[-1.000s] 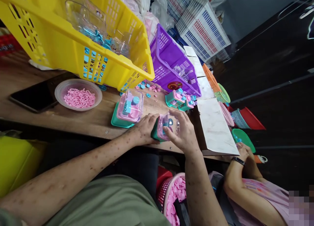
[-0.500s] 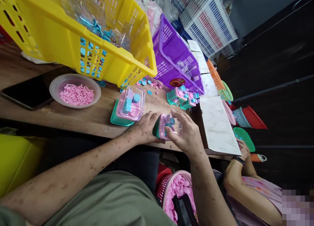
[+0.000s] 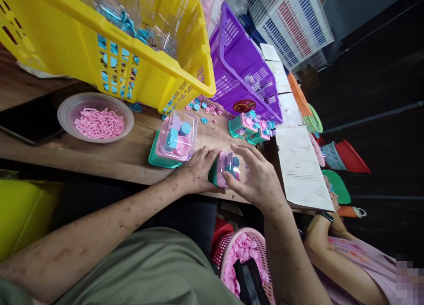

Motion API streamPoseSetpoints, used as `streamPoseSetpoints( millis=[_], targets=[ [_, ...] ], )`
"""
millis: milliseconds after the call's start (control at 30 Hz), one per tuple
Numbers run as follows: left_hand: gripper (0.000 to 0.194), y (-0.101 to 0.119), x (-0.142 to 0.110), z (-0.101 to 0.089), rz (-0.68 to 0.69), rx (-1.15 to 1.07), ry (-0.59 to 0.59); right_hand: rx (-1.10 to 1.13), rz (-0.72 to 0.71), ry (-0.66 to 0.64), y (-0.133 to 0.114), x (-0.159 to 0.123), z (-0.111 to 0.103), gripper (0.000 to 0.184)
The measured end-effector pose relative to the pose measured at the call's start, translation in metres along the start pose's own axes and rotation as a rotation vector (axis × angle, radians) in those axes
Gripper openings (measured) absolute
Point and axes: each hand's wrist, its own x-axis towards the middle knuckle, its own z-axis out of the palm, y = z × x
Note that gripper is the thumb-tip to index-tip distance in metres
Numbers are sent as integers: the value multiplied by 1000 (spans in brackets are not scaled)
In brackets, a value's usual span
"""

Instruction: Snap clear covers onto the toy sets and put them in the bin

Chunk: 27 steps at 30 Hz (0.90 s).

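Both hands grip one small toy box at the near edge of the wooden table. The box has a green base, a pink tray and a clear lid over blue and pink pieces. My left hand wraps its green base from the left. My right hand curls over the clear lid from the right, fingers pressed on it. A finished box of the same kind lies just left of my hands. Two more boxes without lids sit beyond.
A yellow crate with clear lids and blue parts and a purple crate stand behind. A bowl of pink pieces and a phone lie at left. Loose buttons dot the table. Another person's arm is at lower right.
Both hands stay on the box, with the right fingers shifting slightly over the lid. The camera has tilted a little, sliding the scene left and up.
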Motion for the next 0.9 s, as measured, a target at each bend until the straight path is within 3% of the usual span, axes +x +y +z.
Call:
streamPoseSetpoints(
  millis=[467,567,667,800,833,900],
  targets=[
    [122,0,2,-2,7,7,-5,43,-24,-44,11,4,3,52],
    [121,-4,4,2,8,8,-7,156,83,-53,16,-5,13,62],
    [124,-2,0,5,23,17,-3,447,264,-12,23,-17,22,67],
    [133,26,-21,-11,189,138,119,765,488,-40,33,-27,24,80],
    [126,36,-28,-20,268,169,142,823,530,-43,33,-27,27,89],
    [95,54,-41,-40,393,214,145,922,576,-23,27,-21,36,100]
  ],
)
